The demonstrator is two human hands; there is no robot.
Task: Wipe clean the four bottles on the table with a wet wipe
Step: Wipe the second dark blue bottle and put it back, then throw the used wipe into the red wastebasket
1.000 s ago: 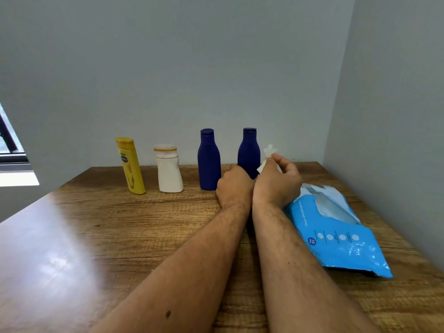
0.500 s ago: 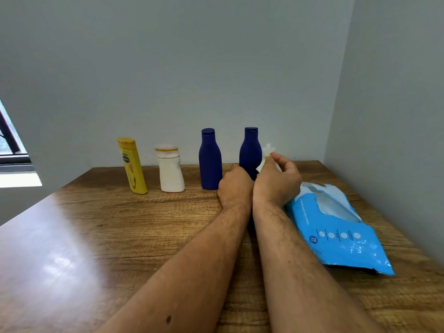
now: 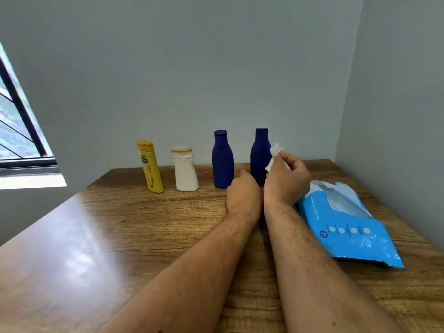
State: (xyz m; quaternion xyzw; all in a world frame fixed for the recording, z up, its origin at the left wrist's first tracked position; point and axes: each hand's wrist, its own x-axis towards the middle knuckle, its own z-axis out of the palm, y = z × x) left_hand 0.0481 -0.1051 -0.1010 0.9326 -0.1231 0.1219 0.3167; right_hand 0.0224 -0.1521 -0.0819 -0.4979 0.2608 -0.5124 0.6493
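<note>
Four bottles stand upright in a row along the wall: yellow bottle (image 3: 150, 166), white bottle (image 3: 185, 173), left blue bottle (image 3: 223, 159), right blue bottle (image 3: 260, 155); the left hand (image 3: 243, 195), curled, its fingers hidden, lies at the right blue bottle's base; the right hand (image 3: 287, 179) pinches a wipe (image 3: 273, 156) just beside it, nearest.

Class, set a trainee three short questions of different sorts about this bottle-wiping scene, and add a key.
1. True or false: the right hand pinches a wet wipe.
2. How many bottles stand by the wall?
3. Which lies right of the hands: A) the blue wipes pack, B) a sponge, C) the yellow bottle?

Key: 1 true. 2 four: yellow, white bottle, two dark blue bottles. 3 A.
</note>
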